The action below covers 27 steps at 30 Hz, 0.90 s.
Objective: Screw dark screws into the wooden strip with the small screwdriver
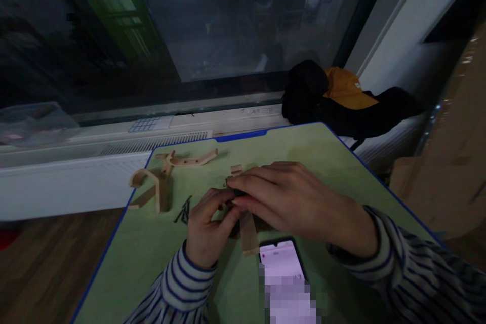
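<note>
Both hands meet over a light wooden piece (pixel 248 235) in the middle of the green table (pixel 152 268). My left hand (pixel 210 223) is closed, its thumb and fingers pinching at the piece from the left. From the right, my right hand (pixel 283 195) reaches over with fingertips pressed together around something small and dark at the joint, mostly hidden by the fingers. A short wooden end (pixel 236 168) shows beyond the fingertips. Several dark screws (pixel 185 211) lie in a small pile left of my left hand.
Curved wooden parts (pixel 161 182) sit at the table's far left corner. A lit phone (pixel 283 268) lies near the front, below my right hand. Behind the table are a radiator (pixel 76 177) and a window. An orange cap (pixel 347 88) rests on dark cloth at the right of the sill.
</note>
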Available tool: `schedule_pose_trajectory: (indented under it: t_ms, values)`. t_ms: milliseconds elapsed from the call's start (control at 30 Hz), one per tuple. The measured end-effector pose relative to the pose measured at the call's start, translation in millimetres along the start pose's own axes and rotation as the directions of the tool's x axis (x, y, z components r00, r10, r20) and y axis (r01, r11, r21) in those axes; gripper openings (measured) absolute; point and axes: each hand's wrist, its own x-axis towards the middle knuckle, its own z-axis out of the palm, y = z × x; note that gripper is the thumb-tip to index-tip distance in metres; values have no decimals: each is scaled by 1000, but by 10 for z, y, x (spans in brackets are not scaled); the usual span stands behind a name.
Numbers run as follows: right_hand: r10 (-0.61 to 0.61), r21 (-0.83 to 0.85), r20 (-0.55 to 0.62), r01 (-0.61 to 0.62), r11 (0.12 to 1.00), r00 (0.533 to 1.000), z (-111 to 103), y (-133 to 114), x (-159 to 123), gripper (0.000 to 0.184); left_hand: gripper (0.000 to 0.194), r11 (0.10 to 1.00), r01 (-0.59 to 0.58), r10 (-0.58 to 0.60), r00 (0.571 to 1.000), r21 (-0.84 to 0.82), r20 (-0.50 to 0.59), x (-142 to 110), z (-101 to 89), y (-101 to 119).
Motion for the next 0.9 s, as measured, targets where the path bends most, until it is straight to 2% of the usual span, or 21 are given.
schedule_pose_trajectory:
  t_ms: [133, 267, 567, 800, 900]
  values:
    - [-7, 85, -4, 8, 996, 1000, -13, 3, 1, 35, 11, 1000, -6, 6, 1000, 22, -10, 11, -21, 12]
    - [-33, 149, -21, 36, 988, 999, -2, 8, 13, 28, 7, 1000, 1, -1, 1000, 17, -19, 26, -21, 18]
    - [-3, 76, -39, 6, 997, 999, 91, 16, 10, 28, 7, 996, 13, -8, 998, -91, 56, 53, -26, 15]
    - [8, 58, -27, -6, 998, 1000, 98, -2, 10, 27, 7, 996, 27, -27, 1000, -82, -4, 38, 12, 18]
    - [43, 43, 26, -44, 998, 999, 29, -42, 48, 25, 5, 995, 21, -22, 1000, -95, -10, 39, 18, 5]
